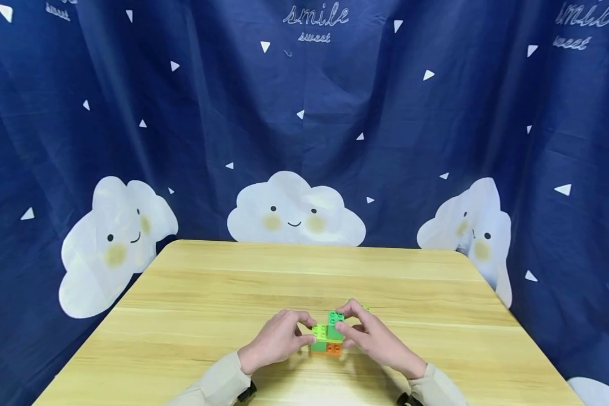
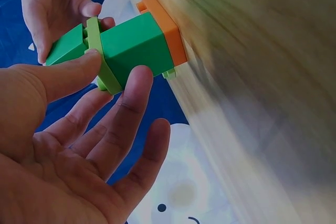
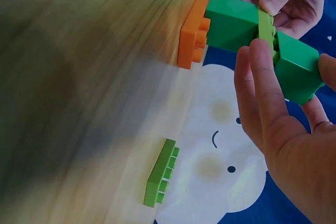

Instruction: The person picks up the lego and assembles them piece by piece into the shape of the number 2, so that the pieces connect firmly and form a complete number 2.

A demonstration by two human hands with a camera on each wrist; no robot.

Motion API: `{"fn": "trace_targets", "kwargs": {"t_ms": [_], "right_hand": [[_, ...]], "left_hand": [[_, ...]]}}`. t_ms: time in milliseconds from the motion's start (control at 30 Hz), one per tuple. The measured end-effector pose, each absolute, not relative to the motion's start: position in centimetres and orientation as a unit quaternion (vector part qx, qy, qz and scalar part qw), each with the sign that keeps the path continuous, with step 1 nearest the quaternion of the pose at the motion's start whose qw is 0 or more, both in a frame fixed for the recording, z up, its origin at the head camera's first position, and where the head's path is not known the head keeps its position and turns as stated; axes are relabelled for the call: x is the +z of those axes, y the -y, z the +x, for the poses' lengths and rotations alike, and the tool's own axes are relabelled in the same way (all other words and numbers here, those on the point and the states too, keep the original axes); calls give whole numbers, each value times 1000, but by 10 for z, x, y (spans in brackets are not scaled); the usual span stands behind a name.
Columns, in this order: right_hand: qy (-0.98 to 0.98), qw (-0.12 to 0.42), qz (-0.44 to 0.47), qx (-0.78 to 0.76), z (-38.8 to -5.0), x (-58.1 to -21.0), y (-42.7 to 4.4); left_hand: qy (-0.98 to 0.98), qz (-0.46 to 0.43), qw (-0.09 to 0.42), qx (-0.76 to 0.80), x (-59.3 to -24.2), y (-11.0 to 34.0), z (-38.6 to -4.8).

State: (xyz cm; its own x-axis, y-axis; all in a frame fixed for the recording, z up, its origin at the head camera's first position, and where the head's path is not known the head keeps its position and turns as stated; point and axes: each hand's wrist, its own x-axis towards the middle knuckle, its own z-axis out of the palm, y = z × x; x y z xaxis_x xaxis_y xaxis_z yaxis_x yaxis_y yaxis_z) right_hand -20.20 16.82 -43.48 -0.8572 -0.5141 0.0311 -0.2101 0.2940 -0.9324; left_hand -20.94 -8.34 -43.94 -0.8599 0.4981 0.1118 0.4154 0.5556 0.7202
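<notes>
A small toy-brick stack stands on the table, between the hands. At its bottom is an orange plate brick (image 3: 190, 35), with a green brick (image 2: 136, 43) on one end of it. Across the green brick lies a lime plate brick (image 1: 318, 330). My left hand (image 1: 280, 338) pinches this lime plate at its left side, thumb and fingers on its edges. A second green brick (image 3: 298, 69) is on top, over the lime plate's right part; my right hand (image 1: 378, 341) grips it between thumb and fingers. Whether its studs are fully pressed together cannot be told.
Another lime plate brick (image 3: 160, 177) lies loose on the wooden table (image 1: 223, 282), behind the right hand and mostly hidden in the head view. A dark blue curtain (image 1: 304, 146) with clouds hangs beyond the table's far edge.
</notes>
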Motion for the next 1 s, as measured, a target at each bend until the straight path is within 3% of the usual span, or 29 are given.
{"fn": "trace_targets", "kwargs": {"t_ms": [1000], "right_hand": [[-783,146,-212,-567,-202,-437,-168]], "left_hand": [[-884,258,52,387,-441,84,-211]]}}
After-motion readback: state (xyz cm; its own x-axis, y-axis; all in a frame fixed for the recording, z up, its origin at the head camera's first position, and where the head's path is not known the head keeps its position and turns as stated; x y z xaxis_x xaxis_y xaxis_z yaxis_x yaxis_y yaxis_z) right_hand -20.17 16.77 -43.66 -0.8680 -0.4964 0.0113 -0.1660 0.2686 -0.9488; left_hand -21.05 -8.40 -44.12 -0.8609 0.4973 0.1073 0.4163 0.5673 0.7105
